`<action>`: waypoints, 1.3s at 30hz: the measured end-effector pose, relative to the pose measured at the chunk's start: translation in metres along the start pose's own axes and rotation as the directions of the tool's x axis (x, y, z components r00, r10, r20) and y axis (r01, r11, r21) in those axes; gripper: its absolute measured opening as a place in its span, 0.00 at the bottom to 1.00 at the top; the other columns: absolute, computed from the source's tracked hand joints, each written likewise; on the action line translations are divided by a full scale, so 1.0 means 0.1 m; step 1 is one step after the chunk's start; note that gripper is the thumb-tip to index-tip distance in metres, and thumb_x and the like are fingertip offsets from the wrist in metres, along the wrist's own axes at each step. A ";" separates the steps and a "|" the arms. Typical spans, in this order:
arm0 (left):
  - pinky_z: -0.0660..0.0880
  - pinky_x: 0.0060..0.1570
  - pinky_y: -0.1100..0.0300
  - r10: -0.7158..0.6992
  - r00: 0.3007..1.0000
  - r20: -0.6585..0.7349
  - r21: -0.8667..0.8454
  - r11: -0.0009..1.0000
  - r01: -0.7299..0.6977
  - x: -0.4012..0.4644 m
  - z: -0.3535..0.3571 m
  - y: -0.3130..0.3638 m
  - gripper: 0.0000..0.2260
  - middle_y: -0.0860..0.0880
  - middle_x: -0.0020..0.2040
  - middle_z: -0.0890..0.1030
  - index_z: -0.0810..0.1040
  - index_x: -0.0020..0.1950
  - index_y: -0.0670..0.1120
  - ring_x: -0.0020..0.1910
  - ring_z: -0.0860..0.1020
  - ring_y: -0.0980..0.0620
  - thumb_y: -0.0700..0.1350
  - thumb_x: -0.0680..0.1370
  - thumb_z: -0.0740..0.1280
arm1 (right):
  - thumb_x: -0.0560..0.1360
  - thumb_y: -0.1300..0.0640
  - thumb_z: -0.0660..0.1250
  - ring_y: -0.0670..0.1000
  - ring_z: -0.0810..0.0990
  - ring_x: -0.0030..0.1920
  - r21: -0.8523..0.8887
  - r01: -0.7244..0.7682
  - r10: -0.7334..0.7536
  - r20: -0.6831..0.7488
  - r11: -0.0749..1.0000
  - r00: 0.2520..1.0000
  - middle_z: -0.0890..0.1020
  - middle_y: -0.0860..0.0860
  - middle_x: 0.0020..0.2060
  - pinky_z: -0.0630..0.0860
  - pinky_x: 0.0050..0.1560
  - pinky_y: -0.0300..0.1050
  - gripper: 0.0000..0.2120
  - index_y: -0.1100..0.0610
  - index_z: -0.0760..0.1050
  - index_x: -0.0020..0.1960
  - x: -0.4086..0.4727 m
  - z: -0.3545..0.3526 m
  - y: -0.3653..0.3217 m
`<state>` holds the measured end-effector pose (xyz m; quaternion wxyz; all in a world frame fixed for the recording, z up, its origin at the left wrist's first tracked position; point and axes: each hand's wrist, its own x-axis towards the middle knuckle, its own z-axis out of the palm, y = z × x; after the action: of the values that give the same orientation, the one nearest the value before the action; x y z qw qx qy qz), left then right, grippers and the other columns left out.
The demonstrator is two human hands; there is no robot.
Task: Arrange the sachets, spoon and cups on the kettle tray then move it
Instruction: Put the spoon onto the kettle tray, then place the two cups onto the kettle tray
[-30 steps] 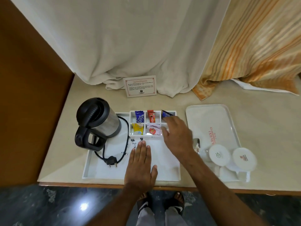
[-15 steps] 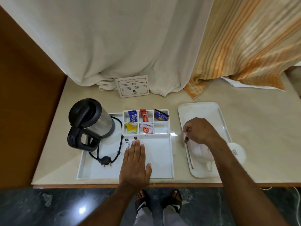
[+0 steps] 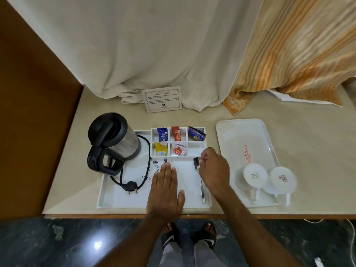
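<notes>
- The left hand point(image 3: 165, 186) lies flat, palm down, fingers together and thumb out, on the bare floor of the kettle tray point(image 3: 107, 197) by its near edge. It grips nothing and looks to be steadying the tray.
- The right hand point(image 3: 213, 171) is curled over the tray's right side, fingertips pinching the spoon point(image 3: 198, 170) just below its bowl. The spoon's long axis runs near to far along the right edge, handle tip by the near right corner, bowl toward the sachet compartments. I cannot tell whether the handle already rests on the tray floor.
- The two cups point(image 3: 255, 176), upside down and side by side, sit at the near end of the second tray point(image 3: 248, 132), just right of the right hand. That hand is clearly nearer, so a short reach to the right should serve once the spoon is let go.
- Farther back, the sachets point(image 3: 176, 133) stand in the divided compartments at the kettle tray's far edge; the near right compartment looks empty.
- The kettle point(image 3: 113, 139) lies tipped at the far left corner, its cord looped on the tray.
</notes>
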<state>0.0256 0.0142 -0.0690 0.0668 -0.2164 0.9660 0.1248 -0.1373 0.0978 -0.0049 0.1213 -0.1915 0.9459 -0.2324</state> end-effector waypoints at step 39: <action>0.76 0.50 0.62 -0.064 0.990 -0.125 -0.670 0.741 -0.037 0.34 -0.82 1.40 0.23 0.63 0.53 0.78 0.68 0.58 0.63 0.53 0.76 0.61 0.57 0.66 0.72 | 0.58 0.54 0.74 0.47 0.75 0.50 0.209 0.022 -0.027 0.021 0.978 0.999 0.74 0.42 0.50 0.71 0.42 0.39 0.34 0.42 0.64 0.60 -0.47 -1.19 1.20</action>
<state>-0.0716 0.1013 0.0328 -0.0826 -0.2410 0.8571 0.4478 -0.1699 0.2624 0.0455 0.1489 -0.1919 0.9124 -0.3294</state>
